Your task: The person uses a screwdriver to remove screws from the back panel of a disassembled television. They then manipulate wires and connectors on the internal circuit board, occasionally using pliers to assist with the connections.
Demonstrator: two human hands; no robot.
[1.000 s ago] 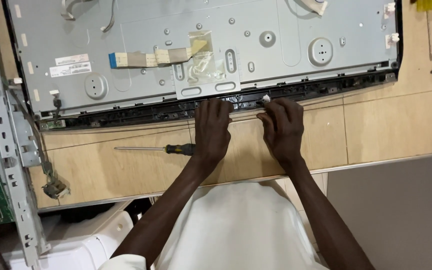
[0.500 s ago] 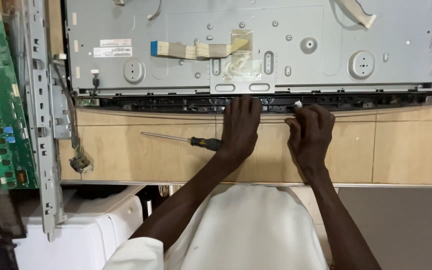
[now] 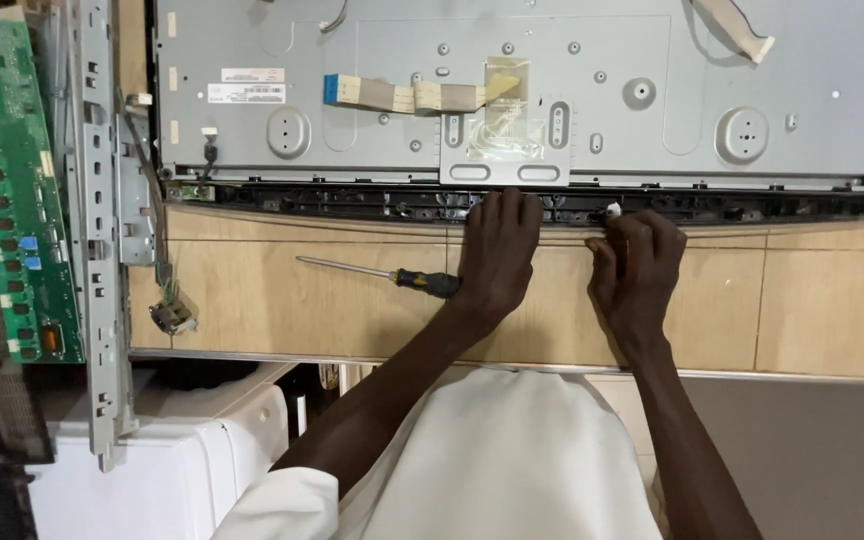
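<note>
Looking down from my head camera, a large grey metal panel (image 3: 512, 90), the back of a flat screen, lies face down across the far part of the tiled surface (image 3: 812, 310). Its black lower edge strip (image 3: 352, 202) runs along the side nearest me. My left hand (image 3: 497, 255) lies palm down with the fingers together, their tips resting on that black strip near the middle of the panel. My right hand (image 3: 637, 270) is just beside it, fingers curled, pinching a small white clip (image 3: 613, 211) at the strip's edge between thumb and fingertips.

A screwdriver (image 3: 382, 274) with a black and yellow handle lies on the surface to the left of my left hand, its handle end almost touching my wrist, its thin shaft pointing away to the left. On the panel a flat ribbon cable (image 3: 402, 95) with a blue end is taped down. Off to the left a green circuit board (image 3: 7, 190) stands beside a grey metal bracket (image 3: 92, 230), well apart from my hands. My white garment (image 3: 492, 460) fills the bottom of the view
</note>
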